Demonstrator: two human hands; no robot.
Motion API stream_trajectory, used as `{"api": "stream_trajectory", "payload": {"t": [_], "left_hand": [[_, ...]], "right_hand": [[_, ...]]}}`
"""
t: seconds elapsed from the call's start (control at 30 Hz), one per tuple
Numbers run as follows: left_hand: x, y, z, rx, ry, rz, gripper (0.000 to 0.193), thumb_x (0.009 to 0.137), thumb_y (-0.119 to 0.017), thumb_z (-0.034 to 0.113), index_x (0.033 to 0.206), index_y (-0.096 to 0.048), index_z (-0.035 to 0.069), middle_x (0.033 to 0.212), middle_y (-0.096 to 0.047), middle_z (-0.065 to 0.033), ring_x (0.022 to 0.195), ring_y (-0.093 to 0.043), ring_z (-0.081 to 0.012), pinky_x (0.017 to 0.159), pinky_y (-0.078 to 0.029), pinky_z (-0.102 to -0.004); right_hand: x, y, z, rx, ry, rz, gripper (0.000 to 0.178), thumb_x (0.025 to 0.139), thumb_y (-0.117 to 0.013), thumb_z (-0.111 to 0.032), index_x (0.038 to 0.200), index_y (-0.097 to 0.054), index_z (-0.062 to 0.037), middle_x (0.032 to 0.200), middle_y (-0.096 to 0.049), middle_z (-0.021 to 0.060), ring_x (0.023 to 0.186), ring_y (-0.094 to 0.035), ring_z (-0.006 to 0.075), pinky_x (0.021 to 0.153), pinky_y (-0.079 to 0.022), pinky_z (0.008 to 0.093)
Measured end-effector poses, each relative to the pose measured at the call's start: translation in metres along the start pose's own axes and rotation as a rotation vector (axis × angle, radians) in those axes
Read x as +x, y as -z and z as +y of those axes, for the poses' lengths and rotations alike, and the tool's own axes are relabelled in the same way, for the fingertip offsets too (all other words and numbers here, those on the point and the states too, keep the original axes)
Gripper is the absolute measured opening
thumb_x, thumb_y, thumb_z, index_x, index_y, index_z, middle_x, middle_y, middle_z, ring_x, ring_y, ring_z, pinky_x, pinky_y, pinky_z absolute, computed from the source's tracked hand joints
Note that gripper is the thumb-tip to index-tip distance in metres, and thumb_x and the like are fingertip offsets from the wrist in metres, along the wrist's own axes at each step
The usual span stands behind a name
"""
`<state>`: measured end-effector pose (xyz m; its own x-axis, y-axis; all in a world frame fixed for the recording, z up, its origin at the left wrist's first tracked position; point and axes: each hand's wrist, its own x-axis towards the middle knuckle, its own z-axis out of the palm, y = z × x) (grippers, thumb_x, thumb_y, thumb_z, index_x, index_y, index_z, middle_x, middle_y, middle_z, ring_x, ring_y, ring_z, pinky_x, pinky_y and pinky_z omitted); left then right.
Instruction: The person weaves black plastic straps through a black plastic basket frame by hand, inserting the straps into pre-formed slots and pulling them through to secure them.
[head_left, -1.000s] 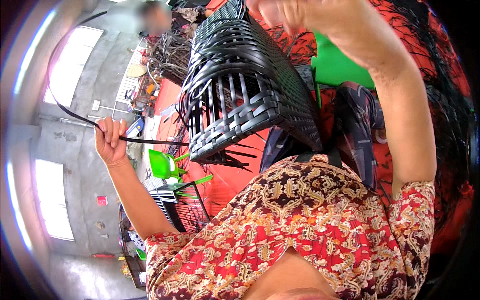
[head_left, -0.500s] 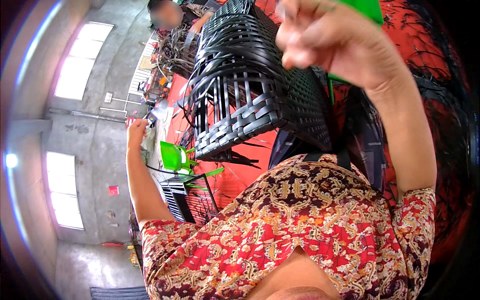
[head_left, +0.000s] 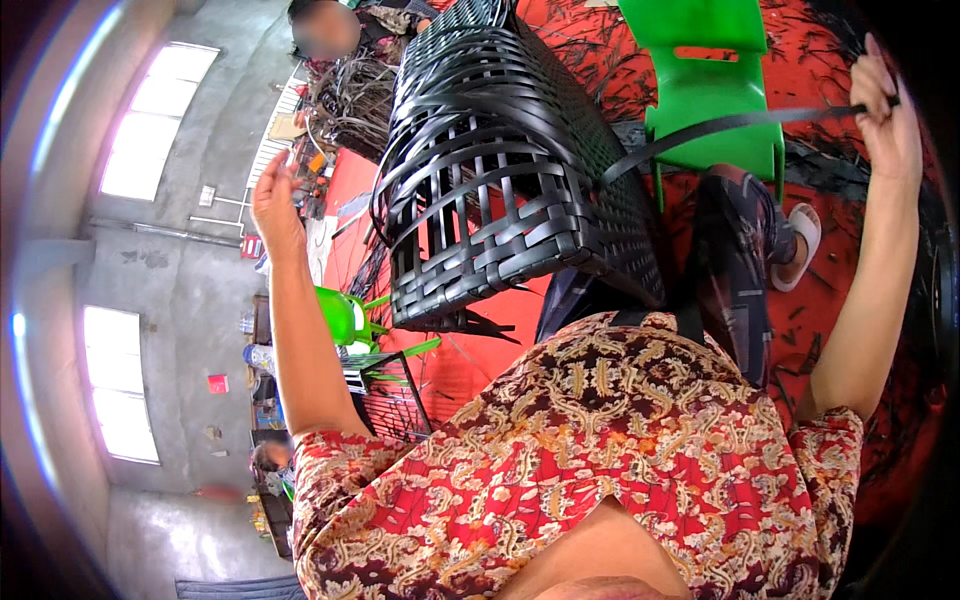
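In front of me a black piece woven from flat plastic strips (head_left: 520, 235) stands tilted, with many loose strips arching over its left side. My right hand (head_left: 888, 125) is raised at the far right, its fingers closed on a flat black strip (head_left: 740, 122). That strip runs in a curve from the right side of the weave up to the hand. Raised at the left, well apart from the weave, my left hand (head_left: 275, 200) has its fingers drawn together. Something small and pale shows at its fingertips, too small to name.
A green chair (head_left: 705, 95) stands beyond the weave on the right, and another green chair (head_left: 340, 318) at the left. Cut strips litter the red floor (head_left: 465, 365). Near a dark rack (head_left: 395, 400) is my left arm. A co-worker (head_left: 365, 60) sits at the far left.
My right hand has swung outward to the right from above the weave, and the strip now stretches behind it. My left hand has risen. The green chair on the right has come into view.
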<state>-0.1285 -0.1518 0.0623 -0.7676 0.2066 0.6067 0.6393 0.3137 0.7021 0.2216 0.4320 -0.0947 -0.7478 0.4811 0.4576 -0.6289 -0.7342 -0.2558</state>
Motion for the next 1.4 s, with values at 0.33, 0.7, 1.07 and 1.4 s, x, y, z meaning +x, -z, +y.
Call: {"api": "stream_trajectory", "payload": {"t": [0.33, 0.7, 1.07, 1.4], "left_hand": [[-0.094, -0.133, 0.145, 0.379, -0.999, -0.866, 0.015, 0.073, -0.073, 0.013, 0.088, -0.072, 0.010, 0.130, -0.054, -0.0145, 0.119, -0.049, -0.0323, 0.102, -0.034, -0.0412], [-0.090, -0.151, 0.161, -0.010, -0.668, -0.893, 0.029, 0.080, -0.061, 0.032, 0.079, -0.072, 0.006, 0.133, -0.052, -0.0171, 0.126, -0.044, -0.0294, 0.108, -0.025, -0.0443], [-0.129, -0.147, 0.192, -0.171, -0.475, -0.893, 0.014, 0.084, -0.060, 0.010, 0.079, -0.068, 0.001, 0.132, -0.051, -0.0192, 0.118, -0.049, -0.0212, 0.104, -0.031, -0.0390], [-0.120, -0.155, 0.154, 0.262, -1.019, -0.821, 0.017, 0.075, -0.073, 0.016, 0.092, -0.072, 0.012, 0.137, -0.047, -0.0159, 0.124, -0.045, -0.0318, 0.103, -0.032, -0.0423]], "right_hand": [[-0.046, -0.094, 0.073, -1.524, 0.128, 0.028, 0.050, 0.101, -0.025, -0.049, 0.106, -0.055, -0.0091, 0.070, -0.036, -0.0080, 0.056, -0.023, 0.0017, 0.051, -0.020, 0.0186], [-0.057, -0.171, 0.149, -2.426, 0.553, -0.535, 0.014, 0.084, -0.060, -0.020, 0.081, -0.056, -0.0068, 0.071, -0.060, 0.0092, 0.071, -0.062, 0.0290, 0.061, -0.049, 0.0401], [-0.054, -0.189, 0.160, -2.379, 0.587, -0.713, 0.026, 0.077, -0.071, -0.020, 0.092, -0.054, -0.0056, 0.076, -0.055, 0.0059, 0.070, -0.059, 0.0224, 0.061, -0.048, 0.0360], [-0.053, -0.180, 0.141, -1.226, -0.438, -0.363, 0.024, 0.094, -0.060, -0.026, 0.082, -0.059, -0.0052, 0.066, -0.049, -0.0060, 0.055, -0.042, 0.0004, 0.047, -0.030, 0.0166]]}}
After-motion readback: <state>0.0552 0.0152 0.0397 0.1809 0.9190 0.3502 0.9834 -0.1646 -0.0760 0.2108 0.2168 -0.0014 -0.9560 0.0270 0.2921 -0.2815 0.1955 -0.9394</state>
